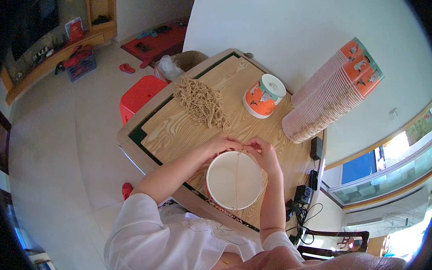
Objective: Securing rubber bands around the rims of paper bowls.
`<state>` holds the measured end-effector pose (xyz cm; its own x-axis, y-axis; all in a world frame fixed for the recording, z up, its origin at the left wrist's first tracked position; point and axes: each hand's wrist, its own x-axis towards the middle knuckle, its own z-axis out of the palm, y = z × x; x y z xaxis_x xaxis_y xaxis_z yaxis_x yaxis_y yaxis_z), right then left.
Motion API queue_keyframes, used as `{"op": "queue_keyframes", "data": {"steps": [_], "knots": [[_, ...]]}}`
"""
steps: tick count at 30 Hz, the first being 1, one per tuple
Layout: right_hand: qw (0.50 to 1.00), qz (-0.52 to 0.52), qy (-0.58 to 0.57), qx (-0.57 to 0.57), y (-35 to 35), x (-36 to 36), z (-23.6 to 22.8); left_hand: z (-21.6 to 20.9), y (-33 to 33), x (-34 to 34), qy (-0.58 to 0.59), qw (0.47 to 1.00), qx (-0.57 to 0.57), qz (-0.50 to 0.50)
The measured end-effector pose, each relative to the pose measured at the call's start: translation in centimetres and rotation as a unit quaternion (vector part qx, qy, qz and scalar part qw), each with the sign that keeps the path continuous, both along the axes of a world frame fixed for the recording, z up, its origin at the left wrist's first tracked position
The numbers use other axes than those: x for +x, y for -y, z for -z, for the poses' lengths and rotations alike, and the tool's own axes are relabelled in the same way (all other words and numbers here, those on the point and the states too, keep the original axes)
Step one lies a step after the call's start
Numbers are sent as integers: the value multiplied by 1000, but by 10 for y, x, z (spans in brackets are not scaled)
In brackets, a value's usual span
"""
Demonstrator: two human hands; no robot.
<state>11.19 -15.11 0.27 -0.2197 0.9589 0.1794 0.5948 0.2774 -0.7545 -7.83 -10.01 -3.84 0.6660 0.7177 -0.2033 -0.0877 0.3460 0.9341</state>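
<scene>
A large white-lined paper bucket (223, 183) stands at the table's near side with its mouth facing up. A thin tan cord (237, 177) runs across that mouth from the near rim to the far rim. At the far rim, my left hand (222, 144) and my right hand (263, 153) meet with fingertips pinched on the cord's end. Beyond my left hand lies a loose heap of tan cords (202, 103). Farther right sits an orange printed paper bucket (260, 100), its pale round end up. What the fingertips do behind the rim is partly hidden.
Two tall nested stacks of paper buckets (320, 97) rest at the table's right by the wall, cords hanging along one. Black power adapters and cables (303, 195) crowd the right edge. A red stool (141, 94) and a bin (189, 60) stand beyond the wooden table (165, 137).
</scene>
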Motion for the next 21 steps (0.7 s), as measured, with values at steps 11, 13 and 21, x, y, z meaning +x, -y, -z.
{"op": "queue_keyframes", "data": {"steps": [11,13,21], "knots": [[976,-72,-173,-112,-17,10,14,11,-9,2,34,999,1,25],[973,-77,-181,-122,-17,8,12,17,-9,3,75,997,-8,33],[973,-73,-182,-126,-21,13,14,11,-9,1,31,999,-10,28]]}}
